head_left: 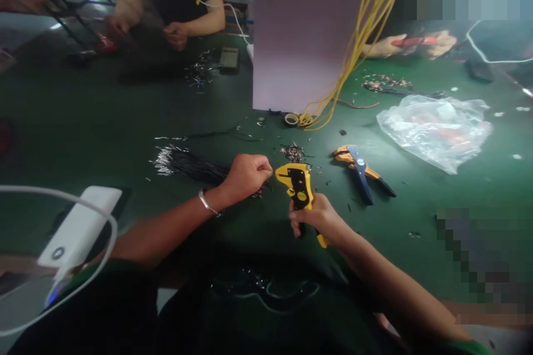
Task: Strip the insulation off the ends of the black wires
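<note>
My right hand [312,213] is wrapped round the handles of a yellow and black wire stripper [300,188], its head turned up and to the left. Just left of that head, my left hand [249,175] is closed in a pinch; whatever lies between its fingertips is too small to make out. Under and beside the left hand lies a bundle of black wires [195,165] with shiny ends fanned out to the left. A small heap of cut wire scraps [293,151] sits just beyond the stripper head.
A blue and orange wire stripper [360,169] lies to the right, with a clear plastic bag [437,127] behind it. A pale upright panel [303,33], yellow wires [353,61] and tape rolls [291,119] stand ahead. A white power bank [81,224] is at left. Two people work opposite.
</note>
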{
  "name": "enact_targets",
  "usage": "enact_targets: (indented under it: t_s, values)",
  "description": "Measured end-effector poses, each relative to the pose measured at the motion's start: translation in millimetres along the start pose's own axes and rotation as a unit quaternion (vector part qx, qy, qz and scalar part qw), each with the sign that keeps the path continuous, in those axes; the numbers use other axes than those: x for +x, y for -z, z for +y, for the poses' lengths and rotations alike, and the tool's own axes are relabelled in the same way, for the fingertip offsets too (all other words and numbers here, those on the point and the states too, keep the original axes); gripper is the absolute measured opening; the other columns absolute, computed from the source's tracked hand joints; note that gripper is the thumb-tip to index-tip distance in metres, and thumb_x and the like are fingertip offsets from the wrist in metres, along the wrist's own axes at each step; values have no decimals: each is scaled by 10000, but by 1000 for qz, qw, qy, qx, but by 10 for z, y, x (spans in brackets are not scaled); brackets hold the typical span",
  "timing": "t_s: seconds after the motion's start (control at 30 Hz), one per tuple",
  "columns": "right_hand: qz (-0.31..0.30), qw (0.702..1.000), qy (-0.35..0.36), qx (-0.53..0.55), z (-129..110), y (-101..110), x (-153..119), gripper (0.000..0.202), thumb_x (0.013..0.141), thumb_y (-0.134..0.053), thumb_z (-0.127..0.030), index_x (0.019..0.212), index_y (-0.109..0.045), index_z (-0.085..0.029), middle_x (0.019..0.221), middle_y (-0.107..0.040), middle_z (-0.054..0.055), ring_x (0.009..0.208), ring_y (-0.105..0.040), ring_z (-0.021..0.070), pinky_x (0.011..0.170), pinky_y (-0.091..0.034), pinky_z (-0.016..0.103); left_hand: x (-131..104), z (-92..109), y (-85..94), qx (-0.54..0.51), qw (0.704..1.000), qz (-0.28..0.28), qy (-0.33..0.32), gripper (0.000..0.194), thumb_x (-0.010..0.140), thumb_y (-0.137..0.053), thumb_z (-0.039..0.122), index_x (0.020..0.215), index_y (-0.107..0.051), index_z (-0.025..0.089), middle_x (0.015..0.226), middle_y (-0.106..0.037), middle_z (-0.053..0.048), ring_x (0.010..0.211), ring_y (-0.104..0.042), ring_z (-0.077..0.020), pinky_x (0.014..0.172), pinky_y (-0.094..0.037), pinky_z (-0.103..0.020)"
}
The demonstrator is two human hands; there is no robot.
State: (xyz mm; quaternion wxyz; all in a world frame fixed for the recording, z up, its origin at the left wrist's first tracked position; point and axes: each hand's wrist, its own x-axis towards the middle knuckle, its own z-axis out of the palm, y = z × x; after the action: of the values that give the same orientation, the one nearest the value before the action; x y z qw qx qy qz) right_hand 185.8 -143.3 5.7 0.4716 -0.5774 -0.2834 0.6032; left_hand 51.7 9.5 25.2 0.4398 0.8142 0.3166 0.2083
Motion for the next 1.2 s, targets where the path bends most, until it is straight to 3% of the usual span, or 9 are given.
enact_targets:
  t_s: [0.13, 0.27, 0.53, 0.67, 0.77, 0.87, 1.07, 1.13, 1.2]
  values:
    - [-20, 999, 2, 41, 2, 49, 5, 100, 620, -673, -199, 642, -584, -158, 453, -592, -8, 401, -572, 163, 438, -434, 276, 35, -43, 45, -44, 999, -7, 27, 85, 668, -596, 115, 587, -620, 123, 498, -543, 28, 478, -453, -71, 462, -328, -184]
    - [28, 992, 54, 109, -11, 178, 8, 97, 655, -675, -182, 714, -599, -169, 522, -595, -20, 463, -596, 182, 497, -486, 325, 60, -36, 102, -75, 996, 21, 45, 67, 656, -604, 114, 590, -616, 121, 497, -530, 35, 470, -450, -67, 462, -328, -188]
    - [-79, 991, 49, 95, 113, 157, 85, 155, 645, -697, -181, 783, -630, -163, 641, -651, 18, 597, -644, 212, 656, -518, 390, 22, 9, 67, -50, 997, 48, 14, 104, 688, -588, 117, 585, -598, 135, 491, -509, 41, 480, -424, -69, 485, -339, -202]
    - [-41, 995, 59, 66, 85, 142, 60, 188, 664, -689, -224, 830, -619, -170, 673, -651, 18, 637, -646, 215, 680, -502, 378, -20, 0, 24, -18, 997, 73, -36, 130, 704, -572, 94, 585, -591, 144, 486, -503, 46, 477, -419, -67, 490, -340, -200]
    - [46, 995, 74, -40, -31, 182, -23, 218, 704, -671, -296, 873, -609, -173, 687, -637, 18, 650, -625, 206, 665, -481, 352, -43, -5, 26, 32, 988, 111, -102, 156, 717, -559, 75, 582, -581, 149, 496, -510, 43, 492, -435, -69, 512, -342, -205]
    - [154, 958, 101, -221, -138, 213, -112, 260, 738, -647, -382, 900, -606, -183, 721, -632, 30, 667, -592, 206, 641, -453, 338, -59, 6, 57, 71, 977, 138, -145, 169, 744, -548, 82, 594, -579, 154, 527, -537, 29, 511, -464, -78, 537, -354, -218]
    - [212, 798, 140, -546, -66, 127, -97, 238, 759, -615, -358, 934, -621, -197, 864, -662, 88, 753, -599, 252, 660, -403, 348, -86, 25, 88, 127, 966, 149, -168, 187, 784, -520, 112, 619, -587, 168, 576, -587, -2, 565, -510, -107, 595, -386, -246]
    - [212, 792, 155, -551, -21, 106, -69, 239, 749, -611, -325, 949, -625, -196, 896, -669, 101, 784, -609, 267, 683, -414, 359, -88, 20, 81, 131, 965, 148, -173, 183, 783, -518, 110, 627, -593, 168, 583, -593, -5, 570, -510, -110, 603, -387, -250]
    - [215, 825, 158, -499, -12, 109, -64, 232, 753, -604, -329, 939, -626, -191, 886, -671, 101, 785, -612, 268, 694, -428, 366, -85, 18, 74, 118, 969, 145, -160, 178, 779, -524, 106, 629, -600, 165, 576, -590, -1, 567, -509, -108, 596, -383, -246]
